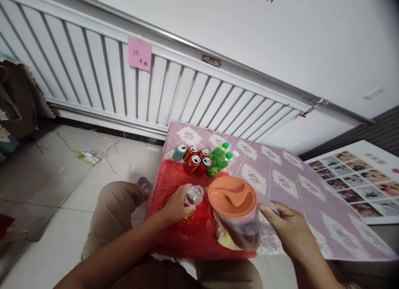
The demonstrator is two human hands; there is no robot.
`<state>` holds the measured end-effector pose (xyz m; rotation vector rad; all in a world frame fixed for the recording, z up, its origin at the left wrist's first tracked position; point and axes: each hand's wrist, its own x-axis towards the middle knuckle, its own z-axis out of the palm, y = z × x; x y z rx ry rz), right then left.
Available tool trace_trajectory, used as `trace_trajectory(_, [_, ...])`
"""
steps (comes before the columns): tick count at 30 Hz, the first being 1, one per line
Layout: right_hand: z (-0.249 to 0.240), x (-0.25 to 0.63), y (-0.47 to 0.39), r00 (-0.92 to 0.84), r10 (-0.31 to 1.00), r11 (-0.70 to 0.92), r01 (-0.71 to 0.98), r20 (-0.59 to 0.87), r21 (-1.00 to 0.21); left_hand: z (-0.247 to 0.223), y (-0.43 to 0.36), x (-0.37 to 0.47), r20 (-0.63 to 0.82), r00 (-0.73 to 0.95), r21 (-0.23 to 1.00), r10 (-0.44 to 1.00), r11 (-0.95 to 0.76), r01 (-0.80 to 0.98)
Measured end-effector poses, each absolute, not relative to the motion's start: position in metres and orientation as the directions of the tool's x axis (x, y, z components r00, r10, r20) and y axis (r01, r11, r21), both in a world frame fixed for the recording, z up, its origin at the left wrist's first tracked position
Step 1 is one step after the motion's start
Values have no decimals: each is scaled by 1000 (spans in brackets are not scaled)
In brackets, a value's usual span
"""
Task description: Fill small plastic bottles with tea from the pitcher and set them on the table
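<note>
My left hand [178,203] is wrapped round a small clear bottle [195,194] with an uncapped mouth, tilted toward the pitcher. My right hand [288,226] grips the handle of a clear plastic pitcher [246,230] with an orange lid [232,196]. Dark liquid shows inside the pitcher, which is tipped so that its spout side meets the bottle's mouth. Whether the two touch, I cannot tell. Under both lies a red plastic bag [165,235], and a yellow cloth [226,238] shows below the pitcher.
Behind the bottle stand several red cans [191,164], a teal can [179,153] and green bottles [222,158]. They are on a purple floral tablecloth [280,176]. A white radiator [187,89] runs behind. At right leans a photo board [358,181]; a power strip [89,158] lies on the floor.
</note>
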<state>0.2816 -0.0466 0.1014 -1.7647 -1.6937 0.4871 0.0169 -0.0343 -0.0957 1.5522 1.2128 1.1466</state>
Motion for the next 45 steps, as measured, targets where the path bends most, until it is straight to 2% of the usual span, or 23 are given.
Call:
trace_trajectory(11, [101,286,-44,87,990,8,758,113,-652,-96,-35,17,160,115,964,980,-180,194])
trace_trajectory(18, [107,275,-47,99,982,34,745,161,-666,-96,-35,18,152,118,961,981,-174,215])
trace_trajectory(25, [107,277,-44,90,992,-9,746,87,-666,-94,-34,17,152,126,960,980,-177,219])
trace_trajectory(33, [108,271,-47,95,984,31,735,148,-677,-94,-34,17,168,113,957,979,-189,221])
trace_trajectory(45, [111,266,-47,90,984,32,753,151,-657,-95,-34,17,143,125,957,982,-169,234])
